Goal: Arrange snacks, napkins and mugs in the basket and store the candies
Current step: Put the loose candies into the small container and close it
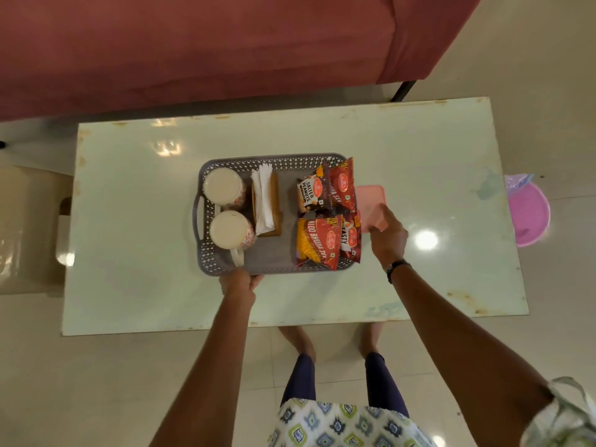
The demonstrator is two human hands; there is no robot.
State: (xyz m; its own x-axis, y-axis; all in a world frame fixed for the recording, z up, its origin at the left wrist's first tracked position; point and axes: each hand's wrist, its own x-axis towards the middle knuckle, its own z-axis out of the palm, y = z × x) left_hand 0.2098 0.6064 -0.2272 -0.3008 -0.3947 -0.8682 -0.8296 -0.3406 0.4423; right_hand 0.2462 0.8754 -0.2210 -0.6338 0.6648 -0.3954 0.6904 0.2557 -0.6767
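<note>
A grey perforated basket (225,162) sits in the middle of the pale green table (129,285). Inside it, two white mugs (222,187) (230,229) stand at the left, a wooden holder with white napkins (265,201) is in the middle, and several red snack packets (327,191) (322,241) lie at the right. My left hand (238,283) grips the basket's near rim. A pink lidded box (371,201) lies just right of the basket. My right hand (388,233) rests on its near right corner, fingers spread.
A red sofa (193,43) runs along the far side of the table. A beige plastic chair (29,221) stands at the left. A pink tub (529,214) sits on the floor past the table's right edge. My feet show under the near edge.
</note>
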